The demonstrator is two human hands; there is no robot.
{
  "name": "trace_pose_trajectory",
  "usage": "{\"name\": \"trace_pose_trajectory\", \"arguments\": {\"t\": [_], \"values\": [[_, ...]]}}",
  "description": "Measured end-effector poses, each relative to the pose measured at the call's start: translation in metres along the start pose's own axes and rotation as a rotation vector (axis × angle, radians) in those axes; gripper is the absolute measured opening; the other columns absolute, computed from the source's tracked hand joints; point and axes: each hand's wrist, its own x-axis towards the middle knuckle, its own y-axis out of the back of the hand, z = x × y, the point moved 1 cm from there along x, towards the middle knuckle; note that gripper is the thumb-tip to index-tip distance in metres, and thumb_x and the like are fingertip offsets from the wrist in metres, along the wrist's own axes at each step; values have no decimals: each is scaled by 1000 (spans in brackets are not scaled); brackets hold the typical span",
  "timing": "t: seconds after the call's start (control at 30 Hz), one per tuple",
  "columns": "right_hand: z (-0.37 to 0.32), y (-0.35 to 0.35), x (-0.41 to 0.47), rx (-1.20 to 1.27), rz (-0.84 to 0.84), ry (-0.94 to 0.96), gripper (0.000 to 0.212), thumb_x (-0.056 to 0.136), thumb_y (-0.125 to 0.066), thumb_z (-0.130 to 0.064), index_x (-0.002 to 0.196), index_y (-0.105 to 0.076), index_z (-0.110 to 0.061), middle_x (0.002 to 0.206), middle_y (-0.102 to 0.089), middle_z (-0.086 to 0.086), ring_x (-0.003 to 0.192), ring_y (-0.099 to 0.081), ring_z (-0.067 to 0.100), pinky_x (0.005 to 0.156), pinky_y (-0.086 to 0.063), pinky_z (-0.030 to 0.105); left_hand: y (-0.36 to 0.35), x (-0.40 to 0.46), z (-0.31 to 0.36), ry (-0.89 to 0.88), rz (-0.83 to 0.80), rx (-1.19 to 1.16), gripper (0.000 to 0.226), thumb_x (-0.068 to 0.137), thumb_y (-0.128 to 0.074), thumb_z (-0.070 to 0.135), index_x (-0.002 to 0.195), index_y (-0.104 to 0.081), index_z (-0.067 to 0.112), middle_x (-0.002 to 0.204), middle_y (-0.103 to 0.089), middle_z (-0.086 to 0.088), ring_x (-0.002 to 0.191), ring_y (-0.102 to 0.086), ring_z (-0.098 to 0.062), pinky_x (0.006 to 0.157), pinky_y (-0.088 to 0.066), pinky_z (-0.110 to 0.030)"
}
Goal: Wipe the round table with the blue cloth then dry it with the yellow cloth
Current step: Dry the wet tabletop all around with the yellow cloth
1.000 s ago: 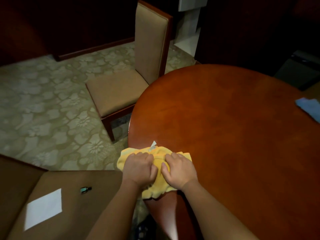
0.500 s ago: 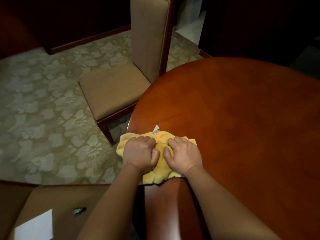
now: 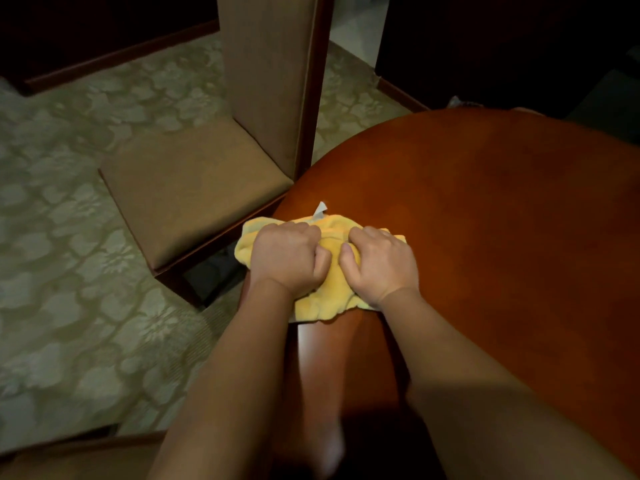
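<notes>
Where the patterned carpet (image 3: 69, 271) fills the left of the view, a chair (image 3: 194, 188) with tan upholstery stands on it, seat toward the left and tall backrest on its right side, just beside the table's left edge. Near bottom left, a strip of another tan surface shows (too little visible to identify).

Yellow cloth (image 3: 332, 268): bunched, lying on the round table (image 3: 485, 220) at its near-left rim, left corner overhanging the edge. Long axis runs roughly far-left to near-right; a small white tag (image 3: 319, 211) sticks up at the far edge, pointing away from the person.

Left hand (image 3: 289, 259): fingers curled into the cloth, thumb tucked toward centre, gripping its left half. Right hand (image 3: 379, 265): fingers bent over the cloth's right half, thumb pressed into the fold between the hands; it also grips. Both knuckle sets face far. Bare forearms come in from the near edge.

Table surface: glossy reddish-brown wood, a pale reflection streak near the bottom. Far right and far background dark; a wooden baseboard (image 3: 114, 55) lines the far wall.
</notes>
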Motion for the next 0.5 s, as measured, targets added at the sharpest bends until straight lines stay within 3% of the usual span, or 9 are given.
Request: {"name": "trace_pose_trajectory", "arguments": {"t": [0.2,0.37,0.5], "values": [[1,3,8,-13,-48,-5,46,85,-24,-40,81,-60,-11,75,-61,9,70,-57,31,57,-26,28,-1,11,-1,12,37,7,36,71,-31,31,54,-54,10,51,-53,-7,44,-34,-20,49,-22,-24],[-4,11,-8,-33,-94,98,53,84,-18,-43,84,-59,-9,79,-62,11,77,-57,31,59,-27,30,18,-20,22,169,-206,119,45,83,-20,35,87,-59,13,83,-61,-4,68,-42,-20,59,-31,-30],[-12,26,-55,-35,-129,98,56,81,-14,-45,84,-57,-10,80,-61,10,77,-57,30,58,-26,29,34,-64,43,113,-133,47,43,73,-16,36,67,-52,13,65,-59,-6,56,-42,-23,54,-25,-30]]}}
